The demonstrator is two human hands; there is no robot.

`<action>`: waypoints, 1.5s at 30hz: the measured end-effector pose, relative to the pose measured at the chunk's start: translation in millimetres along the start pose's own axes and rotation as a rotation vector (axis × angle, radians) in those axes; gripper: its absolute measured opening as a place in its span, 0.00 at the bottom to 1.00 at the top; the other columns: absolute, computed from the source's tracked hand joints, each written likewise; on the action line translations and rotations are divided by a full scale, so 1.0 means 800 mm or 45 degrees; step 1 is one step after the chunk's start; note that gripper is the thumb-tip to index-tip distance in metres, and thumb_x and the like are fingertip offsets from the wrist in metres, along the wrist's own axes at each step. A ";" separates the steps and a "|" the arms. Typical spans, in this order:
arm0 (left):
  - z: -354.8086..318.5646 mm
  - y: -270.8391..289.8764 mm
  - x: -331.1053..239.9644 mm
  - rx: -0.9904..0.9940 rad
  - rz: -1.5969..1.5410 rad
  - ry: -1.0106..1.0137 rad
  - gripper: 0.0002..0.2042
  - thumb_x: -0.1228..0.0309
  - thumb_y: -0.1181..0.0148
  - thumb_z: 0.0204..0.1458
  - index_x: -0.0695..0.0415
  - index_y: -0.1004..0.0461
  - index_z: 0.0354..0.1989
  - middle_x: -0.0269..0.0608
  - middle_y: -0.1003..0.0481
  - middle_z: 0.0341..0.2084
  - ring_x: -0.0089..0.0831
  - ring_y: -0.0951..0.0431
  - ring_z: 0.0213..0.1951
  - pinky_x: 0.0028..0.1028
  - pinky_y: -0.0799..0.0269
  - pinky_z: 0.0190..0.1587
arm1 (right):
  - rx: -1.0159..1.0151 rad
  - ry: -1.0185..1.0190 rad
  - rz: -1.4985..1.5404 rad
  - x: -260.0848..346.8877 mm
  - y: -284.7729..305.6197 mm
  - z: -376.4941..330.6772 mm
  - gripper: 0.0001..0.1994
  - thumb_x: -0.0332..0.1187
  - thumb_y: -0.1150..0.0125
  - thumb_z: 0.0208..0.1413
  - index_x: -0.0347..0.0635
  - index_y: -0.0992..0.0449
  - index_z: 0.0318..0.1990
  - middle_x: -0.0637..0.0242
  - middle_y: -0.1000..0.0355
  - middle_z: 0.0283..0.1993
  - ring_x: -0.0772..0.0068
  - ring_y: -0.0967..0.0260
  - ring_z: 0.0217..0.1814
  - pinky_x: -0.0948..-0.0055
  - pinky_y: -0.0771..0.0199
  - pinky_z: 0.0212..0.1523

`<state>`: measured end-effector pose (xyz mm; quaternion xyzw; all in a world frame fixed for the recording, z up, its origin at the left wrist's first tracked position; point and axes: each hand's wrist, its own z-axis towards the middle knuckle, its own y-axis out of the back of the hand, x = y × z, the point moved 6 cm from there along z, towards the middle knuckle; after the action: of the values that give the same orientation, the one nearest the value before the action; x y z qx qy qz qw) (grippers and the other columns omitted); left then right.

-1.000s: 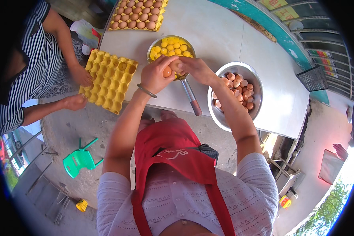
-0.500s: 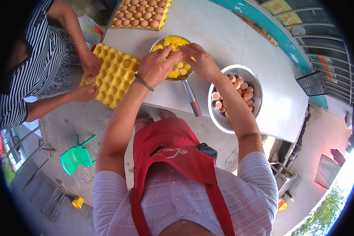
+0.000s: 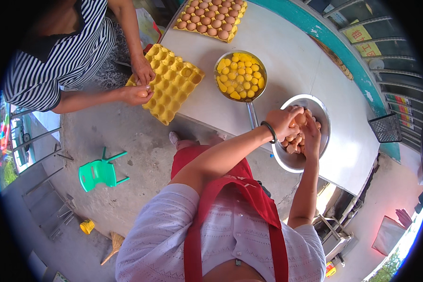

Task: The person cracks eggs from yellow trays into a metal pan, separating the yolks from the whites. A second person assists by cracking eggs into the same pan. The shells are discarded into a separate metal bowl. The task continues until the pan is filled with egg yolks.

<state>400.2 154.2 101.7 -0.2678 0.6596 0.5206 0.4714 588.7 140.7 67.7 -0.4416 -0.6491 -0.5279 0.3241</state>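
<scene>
Both my hands are over a steel bowl [image 3: 326, 134] of broken brown eggshells [image 3: 292, 145]. My left hand [image 3: 283, 123], below a dark bangle, is closed with a piece of shell at its fingers. Close against it, my right hand [image 3: 311, 135] is curled around an eggshell [image 3: 301, 118]. The fingers partly hide both pieces. To the left, a long-handled pan [image 3: 263, 89] holds many whole yellow yolks [image 3: 240, 75] in clear egg white. Its handle [image 3: 252, 114] points toward me, partly behind my left forearm.
A co-worker at the left holds an egg [image 3: 142, 94] beside a yellow egg tray [image 3: 170, 89] with bare cups. A full tray of brown eggs [image 3: 211, 19] lies at the table's far side. A black mesh basket [image 3: 385, 129] hangs at right; a green chair [image 3: 98, 174] stands on the floor.
My hands have moved right, from above the pan to the shell bowl. The view has shifted, and the pan now shows uncovered.
</scene>
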 end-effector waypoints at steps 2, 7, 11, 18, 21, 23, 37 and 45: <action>-0.015 -0.010 0.014 -0.205 -0.082 -0.022 0.30 0.60 0.30 0.45 0.52 0.33 0.58 0.43 0.24 0.48 0.45 0.20 0.41 0.37 0.24 0.43 | -0.241 -0.225 -0.424 -0.012 0.037 -0.026 0.22 0.27 0.39 0.58 0.40 0.30 0.61 0.57 0.28 0.56 0.63 0.29 0.57 0.68 0.28 0.55; -0.112 0.032 0.119 -0.293 -0.491 0.374 0.24 0.56 0.27 0.46 0.60 0.30 0.40 0.38 0.24 0.27 0.28 0.22 0.31 0.29 0.25 0.36 | -0.429 0.260 -0.667 0.034 -0.017 -0.058 0.16 0.28 0.38 0.55 0.36 0.25 0.51 0.54 0.28 0.51 0.52 0.31 0.55 0.60 0.31 0.56; -0.248 0.120 0.202 -0.452 -0.895 0.943 0.19 0.58 0.32 0.53 0.59 0.33 0.37 0.29 0.33 0.20 0.17 0.31 0.21 0.19 0.30 0.26 | 0.104 0.498 -0.512 0.104 -0.211 -0.074 0.15 0.26 0.36 0.53 0.36 0.25 0.48 0.54 0.26 0.48 0.50 0.28 0.50 0.60 0.28 0.49; -0.380 0.185 0.256 -0.871 -1.534 0.923 0.22 0.47 0.47 0.61 0.55 0.31 0.46 0.33 0.27 0.36 0.24 0.24 0.36 0.25 0.29 0.37 | 0.844 0.487 -0.173 0.155 -0.475 -0.167 0.25 0.32 0.31 0.52 0.41 0.29 0.57 0.57 0.26 0.49 0.61 0.26 0.51 0.66 0.24 0.48; -0.379 0.195 0.258 -0.848 -1.616 0.696 0.23 0.47 0.47 0.61 0.55 0.31 0.50 0.33 0.26 0.41 0.24 0.25 0.41 0.25 0.29 0.40 | 0.718 0.377 -0.238 0.154 -0.502 -0.183 0.22 0.31 0.33 0.52 0.42 0.28 0.55 0.57 0.26 0.47 0.61 0.25 0.49 0.66 0.23 0.47; -0.382 0.199 0.259 -0.679 -1.593 0.762 0.28 0.47 0.46 0.60 0.55 0.37 0.59 0.33 0.28 0.44 0.24 0.26 0.45 0.25 0.30 0.43 | 0.620 0.327 -0.023 0.138 -0.506 -0.182 0.21 0.30 0.33 0.52 0.42 0.28 0.54 0.57 0.26 0.46 0.60 0.24 0.46 0.66 0.23 0.46; -0.486 0.209 0.313 -0.546 -0.579 1.102 0.24 0.57 0.42 0.61 0.57 0.35 0.60 0.42 0.30 0.55 0.27 0.20 0.45 0.22 0.30 0.36 | -0.229 0.438 -0.302 -0.023 -0.448 -0.055 0.22 0.28 0.39 0.57 0.40 0.31 0.60 0.60 0.27 0.49 0.60 0.28 0.46 0.65 0.26 0.48; -0.265 0.215 0.147 -0.180 -0.113 0.169 0.25 0.73 0.36 0.53 0.56 0.35 0.59 0.41 0.25 0.45 0.25 0.20 0.38 0.25 0.28 0.34 | 0.428 -0.223 1.155 0.086 -0.320 -0.062 0.24 0.41 0.48 0.67 0.31 0.35 0.62 0.57 0.26 0.49 0.71 0.27 0.45 0.74 0.26 0.46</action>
<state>133.6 25.3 73.7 -0.3631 0.6385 0.5256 0.4292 324.8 95.3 38.3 -0.6641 -0.4922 -0.1825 0.5324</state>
